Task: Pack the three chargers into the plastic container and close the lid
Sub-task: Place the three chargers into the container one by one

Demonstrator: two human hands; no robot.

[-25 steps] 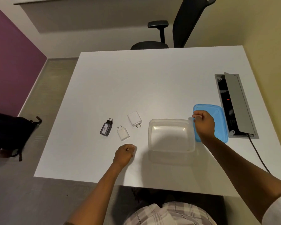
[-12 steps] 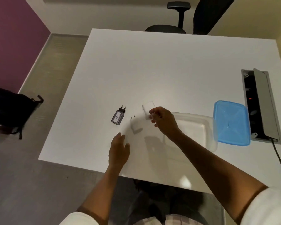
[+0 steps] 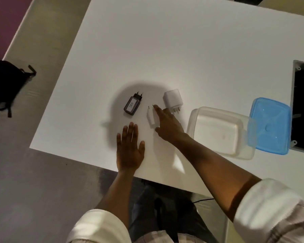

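Note:
Three chargers lie on the white table. The black charger with a label is on the left, and the larger white charger is on the right. Between them lies the small white charger. My right hand reaches across it, with its fingers stretched along the charger's right side and its thumb at the near end. Whether it grips the charger is unclear. My left hand rests flat on the table just below the chargers. The clear plastic container stands open and empty to the right, with the blue lid beside it.
An open cable box is sunk into the table at the far right edge. On the floor to the left sits a black bag. The table's front edge runs just under my left wrist.
My right hand came from the lid and container, passed the larger white charger, and now lies on the small white one. My left hand opened flat. The camera tilted down and closer.

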